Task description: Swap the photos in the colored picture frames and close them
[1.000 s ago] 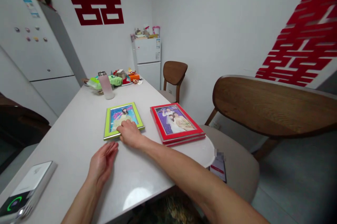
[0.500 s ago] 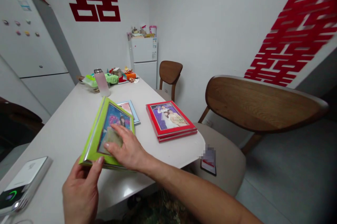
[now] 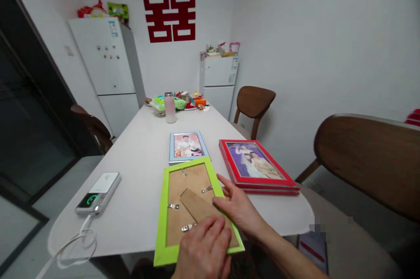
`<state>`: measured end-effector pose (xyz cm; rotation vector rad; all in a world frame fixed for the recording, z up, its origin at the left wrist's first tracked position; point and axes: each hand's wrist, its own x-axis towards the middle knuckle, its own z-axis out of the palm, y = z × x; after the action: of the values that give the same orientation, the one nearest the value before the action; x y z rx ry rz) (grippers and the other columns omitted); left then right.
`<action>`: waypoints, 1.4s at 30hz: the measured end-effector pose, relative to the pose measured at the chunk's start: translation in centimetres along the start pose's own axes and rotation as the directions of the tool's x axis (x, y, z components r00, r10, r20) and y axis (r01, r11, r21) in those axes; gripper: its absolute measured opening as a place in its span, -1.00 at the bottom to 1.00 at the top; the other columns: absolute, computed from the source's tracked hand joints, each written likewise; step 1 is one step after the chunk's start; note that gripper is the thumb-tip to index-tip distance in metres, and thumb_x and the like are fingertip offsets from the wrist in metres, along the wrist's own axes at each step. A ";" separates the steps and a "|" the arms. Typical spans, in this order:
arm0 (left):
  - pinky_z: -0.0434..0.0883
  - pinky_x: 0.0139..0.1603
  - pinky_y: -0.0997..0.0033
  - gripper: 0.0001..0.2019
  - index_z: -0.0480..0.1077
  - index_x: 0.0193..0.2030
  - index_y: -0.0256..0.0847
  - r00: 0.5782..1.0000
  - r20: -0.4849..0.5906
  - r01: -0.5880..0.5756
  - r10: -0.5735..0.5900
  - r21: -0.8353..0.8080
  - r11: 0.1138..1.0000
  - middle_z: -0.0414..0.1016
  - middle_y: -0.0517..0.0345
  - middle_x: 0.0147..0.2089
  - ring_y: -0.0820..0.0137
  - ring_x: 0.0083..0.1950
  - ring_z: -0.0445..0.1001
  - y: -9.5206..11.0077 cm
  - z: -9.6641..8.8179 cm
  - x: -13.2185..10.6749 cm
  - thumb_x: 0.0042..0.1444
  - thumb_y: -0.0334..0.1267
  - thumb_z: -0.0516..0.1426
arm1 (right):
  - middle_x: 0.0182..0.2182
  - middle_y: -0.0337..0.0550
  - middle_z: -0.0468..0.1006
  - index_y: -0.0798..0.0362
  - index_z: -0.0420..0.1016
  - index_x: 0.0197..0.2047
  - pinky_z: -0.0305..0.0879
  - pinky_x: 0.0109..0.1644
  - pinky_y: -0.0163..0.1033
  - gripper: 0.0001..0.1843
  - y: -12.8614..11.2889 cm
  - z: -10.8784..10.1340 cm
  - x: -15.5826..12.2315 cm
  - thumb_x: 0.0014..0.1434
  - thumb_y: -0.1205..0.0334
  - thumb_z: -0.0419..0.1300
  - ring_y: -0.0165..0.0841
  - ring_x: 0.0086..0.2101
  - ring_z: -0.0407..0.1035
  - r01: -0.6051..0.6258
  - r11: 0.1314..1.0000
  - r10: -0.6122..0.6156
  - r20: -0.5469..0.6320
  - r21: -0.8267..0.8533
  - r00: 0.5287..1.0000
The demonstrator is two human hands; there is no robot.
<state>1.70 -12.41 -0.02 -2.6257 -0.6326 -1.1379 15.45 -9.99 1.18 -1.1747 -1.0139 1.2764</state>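
Note:
A lime-green picture frame [image 3: 160, 226] is turned back side up at the near edge of the table. Its brown backboard [image 3: 175, 185] carries several metal clips and a folded stand leg [image 3: 193, 202]. My left hand [image 3: 205, 246] lies over the lower part of the back, fingers together and curled across the stand leg. Along the frame's right edge, my right hand [image 3: 238, 204] grips with the thumb on the back and fingers at the side. Just beyond lies a light-blue picture frame [image 3: 170, 150], partly covered by the green one. Stacked red picture frames [image 3: 226, 156] lie to the right.
A power bank [image 3: 101, 193] with a white cable [image 3: 78, 235] lies on the table [image 3: 138, 183] at left. Further back stand a pink bottle [image 3: 169, 108] and a pile of packets [image 3: 183, 102]. Wooden chairs [image 3: 361, 156] flank the right side; a phone [image 3: 313, 250] rests on the near seat.
The green frame has been flipped from picture side to back side. My right hand has gone from the picture to the right edge, my left from the lower corner onto the back. The view swung left.

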 end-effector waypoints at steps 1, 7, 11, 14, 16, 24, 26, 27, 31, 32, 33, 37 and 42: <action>0.47 -0.29 0.40 -0.76 0.36 -0.22 -0.27 1.000 0.005 0.011 -0.011 0.004 1.000 0.50 0.11 -0.20 0.32 -0.23 0.47 0.2 0.5 -0.2 -0.03 -0.33 -0.03 | -0.16 -0.01 0.43 0.16 -0.06 0.13 0.26 -0.13 -0.18 -0.25 0.6 -0.3 0.4 -0.16 0.35 0.09 -0.30 -0.23 0.36 0.012 0.992 -0.014 -0.013 -0.123 1.000; 0.47 -0.32 0.45 -0.79 0.36 -0.30 -0.25 0.998 -0.040 0.043 -0.043 -0.012 0.999 0.52 0.17 -0.28 0.37 -0.25 0.47 0.5 2.6 -1.0 0.02 -0.36 -0.07 | -0.16 0.10 0.41 0.30 0.19 0.04 0.15 -0.04 -0.17 -0.40 2.0 -1.3 1.3 -0.15 0.37 0.02 -0.25 -0.17 0.30 0.088 0.551 -0.197 -0.026 -0.830 0.980; 0.45 -0.27 0.44 -0.81 0.35 -0.29 -0.27 0.998 0.052 0.050 -0.047 -0.065 0.997 0.51 0.13 -0.24 0.36 -0.21 0.46 0.3 2.8 -1.4 0.03 -0.37 -0.06 | -0.31 0.02 0.42 0.27 0.31 -0.05 0.18 -0.11 -0.22 -0.49 1.8 -1.2 1.3 -0.15 0.37 0.01 -0.29 -0.26 0.31 0.111 0.344 -0.201 0.042 -0.932 0.979; 0.43 -0.19 0.41 -0.81 0.33 -0.24 -0.27 0.977 0.205 0.086 -0.052 -0.162 0.983 0.48 0.10 -0.17 0.34 -0.14 0.43 0.0 1.9 -1.6 -0.01 -0.35 -0.01 | -0.34 -0.04 0.39 0.24 0.36 -0.11 0.19 -0.14 -0.27 -0.54 1.6 -1.2 1.3 -0.15 0.39 0.01 -0.32 -0.29 0.29 0.130 0.305 -0.191 0.073 -0.943 0.979; 0.38 -0.10 0.39 -0.75 0.32 -0.20 -0.26 0.941 0.329 0.162 -0.078 -0.236 0.958 0.45 0.08 -0.11 0.33 -0.08 0.39 -0.7 0.9 -1.6 -0.07 -0.31 0.06 | -0.29 -0.02 0.37 0.21 0.37 -0.13 0.17 -0.10 -0.27 -0.58 1.5 -1.3 1.5 -0.13 0.38 0.01 -0.32 -0.26 0.28 0.163 0.297 -0.204 0.104 -0.941 0.973; 0.11 0.13 0.14 -0.54 0.18 0.02 -0.47 0.663 0.422 0.629 -0.618 0.134 0.766 0.16 -0.25 0.11 0.17 0.15 0.10 -7.1 -1.0 -2.4 -0.08 -0.37 0.04 | -0.22 0.00 0.36 0.13 0.49 -0.31 0.12 -0.08 -0.25 -0.73 1.5 -0.7 3.3 -0.06 0.41 0.02 -0.28 -0.18 0.21 0.249 0.179 -0.243 0.202 -0.952 0.949; 0.09 0.14 0.16 -0.53 0.15 0.04 -0.50 0.662 0.425 0.639 -0.618 0.112 0.761 0.14 -0.26 0.13 0.18 0.17 0.05 -7.9 -0.7 -3.0 -0.07 -0.38 0.03 | -0.28 -0.03 0.38 0.10 0.50 -0.35 0.14 -0.13 -0.26 -0.74 1.6 -0.5 3.6 -0.03 0.41 0.00 -0.29 -0.22 0.21 0.255 0.152 -0.248 0.213 -0.955 0.945; 0.09 0.14 0.17 -0.52 0.14 0.04 -0.49 0.670 0.423 0.640 -0.610 0.086 0.763 0.13 -0.25 0.13 0.19 0.18 0.04 -8.1 -0.5 -3.4 -0.07 -0.39 0.02 | -0.30 -0.04 0.38 0.10 0.50 -0.35 0.15 -0.15 -0.27 -0.74 1.6 -0.4 3.7 -0.02 0.39 0.00 -0.30 -0.24 0.21 0.259 0.143 -0.253 0.218 -0.955 0.943; 0.10 0.14 0.13 -0.52 0.13 0.05 -0.42 0.704 0.386 0.654 -0.597 -0.025 0.756 0.15 -0.19 0.13 0.22 0.18 0.05 -8.1 -0.1 -4.2 -0.08 -0.42 0.01 | -0.38 -0.07 0.36 0.08 0.50 -0.33 0.16 -0.23 -0.32 -0.73 1.6 -0.3 4.2 0.03 0.36 -0.03 -0.34 -0.31 0.24 0.249 0.122 -0.256 0.212 -0.961 0.943; 0.10 0.13 0.12 -0.52 0.13 0.05 -0.40 0.709 0.377 0.656 -0.596 -0.042 0.754 0.16 -0.17 0.13 0.22 0.18 0.06 -8.1 -0.2 -4.2 -0.09 -0.42 0.01 | -0.39 -0.07 0.35 0.07 0.49 -0.33 0.16 -0.25 -0.33 -0.73 1.6 -0.3 4.3 0.04 0.35 -0.03 -0.35 -0.32 0.25 0.243 0.116 -0.253 0.207 -0.963 0.945; 0.11 0.13 0.10 -0.52 0.13 0.05 -0.38 0.714 0.370 0.655 -0.594 -0.054 0.754 0.16 -0.16 0.13 0.22 0.17 0.06 -8.2 -0.2 -4.2 -0.09 -0.43 0.01 | -0.39 -0.08 0.35 0.07 0.49 -0.32 0.16 -0.26 -0.33 -0.73 1.5 -0.3 4.3 0.05 0.35 -0.04 -0.36 -0.33 0.25 0.237 0.111 -0.251 0.204 -0.965 0.946; 0.13 0.12 0.11 -0.52 0.13 0.05 -0.40 0.728 0.351 0.650 -0.589 -0.082 0.755 0.17 -0.17 0.12 0.23 0.16 0.08 -8.3 -0.6 -4.1 -0.09 -0.45 0.00 | -0.40 -0.09 0.35 0.09 0.45 -0.25 0.16 -0.27 -0.31 -0.72 1.3 0.1 4.3 0.07 0.31 -0.05 -0.35 -0.35 0.26 0.248 0.116 -0.262 0.211 -0.962 0.942; 0.12 0.14 0.17 -0.49 0.12 0.07 -0.41 0.745 0.328 0.645 -0.582 -0.126 0.754 0.16 -0.16 0.12 0.26 0.17 0.08 -8.6 -0.3 -4.3 -0.12 -0.47 0.00 | -0.32 -0.09 0.38 0.08 0.45 -0.27 0.12 -0.14 -0.30 -0.75 1.2 2.8 3.3 0.09 0.30 -0.04 -0.37 -0.26 0.23 0.454 0.220 -0.306 0.381 -0.863 0.873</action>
<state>-5.08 -6.14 -2.76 -2.8799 -1.6276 -1.0448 12.69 -6.58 0.16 -1.5181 -2.1781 0.2014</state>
